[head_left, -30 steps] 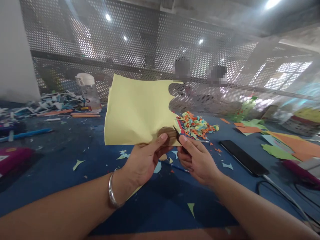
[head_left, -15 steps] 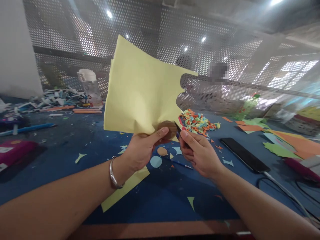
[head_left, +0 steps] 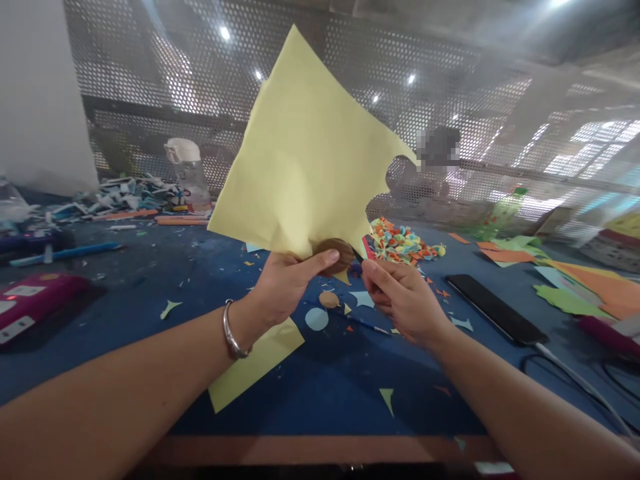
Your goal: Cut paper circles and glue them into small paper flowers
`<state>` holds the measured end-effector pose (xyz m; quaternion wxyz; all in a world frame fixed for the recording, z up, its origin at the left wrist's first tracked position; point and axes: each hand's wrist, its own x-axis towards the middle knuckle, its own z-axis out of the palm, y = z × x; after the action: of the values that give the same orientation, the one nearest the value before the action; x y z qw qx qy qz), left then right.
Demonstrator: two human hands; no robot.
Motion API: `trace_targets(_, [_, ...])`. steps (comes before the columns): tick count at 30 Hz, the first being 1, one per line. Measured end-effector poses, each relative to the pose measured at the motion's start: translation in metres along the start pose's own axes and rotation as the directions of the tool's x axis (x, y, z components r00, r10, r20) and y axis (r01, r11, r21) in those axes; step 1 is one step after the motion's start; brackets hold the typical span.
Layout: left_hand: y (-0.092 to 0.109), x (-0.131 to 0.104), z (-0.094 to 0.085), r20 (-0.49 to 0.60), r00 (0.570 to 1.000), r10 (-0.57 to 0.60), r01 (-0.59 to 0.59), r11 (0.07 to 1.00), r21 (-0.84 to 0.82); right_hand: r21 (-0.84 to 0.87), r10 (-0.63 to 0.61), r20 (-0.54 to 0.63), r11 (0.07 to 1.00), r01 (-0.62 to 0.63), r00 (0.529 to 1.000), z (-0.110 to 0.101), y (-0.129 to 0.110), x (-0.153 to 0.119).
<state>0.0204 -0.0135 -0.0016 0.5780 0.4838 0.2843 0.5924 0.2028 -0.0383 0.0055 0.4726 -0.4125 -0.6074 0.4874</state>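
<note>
My left hand (head_left: 285, 283) is closed, pinching a pale yellow sheet of paper (head_left: 320, 140) and a round brown wooden-looking disc (head_left: 340, 257) at its lower edge, thumb over the disc. The sheet stands up in front of me, and its right side has scalloped round cut-outs. My right hand (head_left: 403, 297) is closed around small dark-bladed scissors (head_left: 358, 255), mostly hidden by the fingers. Their blade meets the paper beside the disc. Below the hands lie a light blue paper circle (head_left: 317, 319), an orange circle (head_left: 329, 299) and a blue pencil-like stick (head_left: 365, 323).
A yellow strip (head_left: 255, 367) lies under my left wrist. Colourful paper bits (head_left: 400, 241) are heaped behind my right hand. To the right are a phone (head_left: 493, 307) with a cable and coloured sheets (head_left: 595, 287). A bottle (head_left: 190, 173) and magenta box (head_left: 40, 300) stand left.
The yellow sheet has turned clockwise in my left hand, its top corner now higher and further right. The scissors remain beside the disc, and my head view has shifted slightly.
</note>
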Motion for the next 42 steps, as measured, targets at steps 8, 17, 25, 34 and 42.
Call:
trace_targets(8, [0.0001, 0.0002, -0.0019, 0.093, 0.996, 0.017, -0.019, 1.0, 0.024, -0.034, -0.018, 0.013, 0.999, 0.018, 1.0, 0.0002, -0.0013, -0.0008])
trace_targets(17, [0.0007, 0.0006, -0.003, 0.083, 0.994, 0.066, -0.074, 0.993, 0.095, -0.065, -0.009, 0.003, 0.998, 0.009, 1.0, 0.0012, -0.0019, -0.0018])
trace_targets(25, [0.0027, 0.0054, -0.0053, 0.177, 0.971, 0.162, -0.192, 0.968, 0.162, -0.129, -0.008, 0.007, 0.992, 0.009, 1.0, -0.0017, 0.0001, 0.0004])
trace_targets(34, [0.007, 0.0058, -0.0037, 0.039, 0.995, 0.088, -0.095, 0.968, 0.234, -0.08, 0.05, -0.007, 0.996, -0.05, 0.999, 0.0008, -0.0035, -0.0009])
trace_targets(42, [-0.0024, 0.0037, 0.0008, 0.219, 0.974, 0.05, -0.089, 0.981, 0.175, -0.174, -0.143, -0.063, 0.976, 0.13, 0.988, 0.0039, 0.0008, 0.0014])
